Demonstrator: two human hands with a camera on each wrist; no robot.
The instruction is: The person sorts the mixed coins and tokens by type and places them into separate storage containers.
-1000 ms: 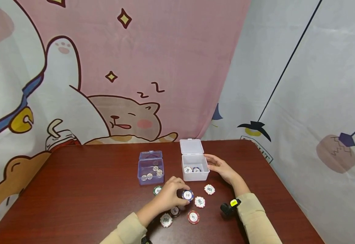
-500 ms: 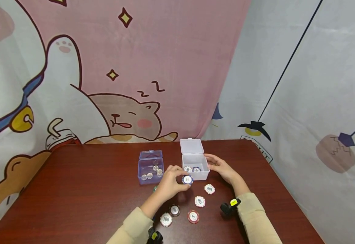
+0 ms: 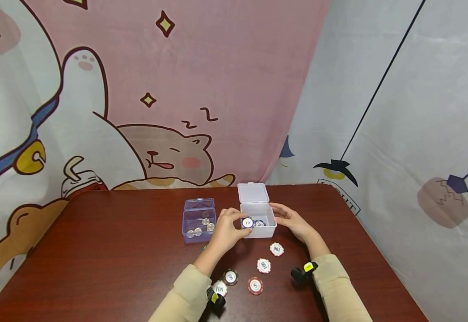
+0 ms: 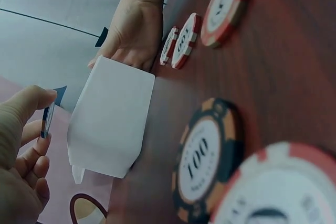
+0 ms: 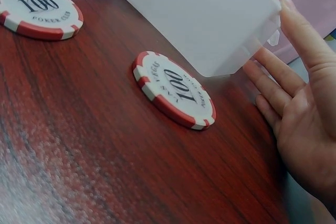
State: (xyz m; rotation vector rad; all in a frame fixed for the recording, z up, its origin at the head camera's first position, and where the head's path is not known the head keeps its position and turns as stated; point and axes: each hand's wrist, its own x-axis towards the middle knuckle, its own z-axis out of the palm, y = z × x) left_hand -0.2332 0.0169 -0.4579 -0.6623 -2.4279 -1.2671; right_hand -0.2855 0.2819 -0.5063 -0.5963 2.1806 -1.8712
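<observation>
Between thumb and fingertips my left hand [image 3: 226, 231] pinches a blue-edged poker chip [image 3: 247, 222] marked 10, held over the front left part of the white plastic box [image 3: 265, 232]. In the left wrist view that chip [image 4: 48, 120] is seen nearly edge-on, beside the box wall. The box lid [image 3: 253, 193] stands raised at the back. Inside lies another blue-edged chip [image 3: 259, 224]. My right hand [image 3: 295, 224] rests against the box's right side with extended fingers; in the right wrist view its thumb [image 5: 302, 30] is at the top edge.
A translucent blue box [image 3: 199, 238] with several clear round pieces stands left, lid raised. On the table lie two red-and-white 100 chips [image 3: 276, 249], a red 5 chip [image 3: 255, 285], a black-edged chip [image 3: 230, 277] and a white 100 chip [image 3: 220, 287] partly behind the left wrist camera.
My left hand has carried the blue-edged chip from above the table forward to over the white box's front. The right hand has stayed at the box's side.
</observation>
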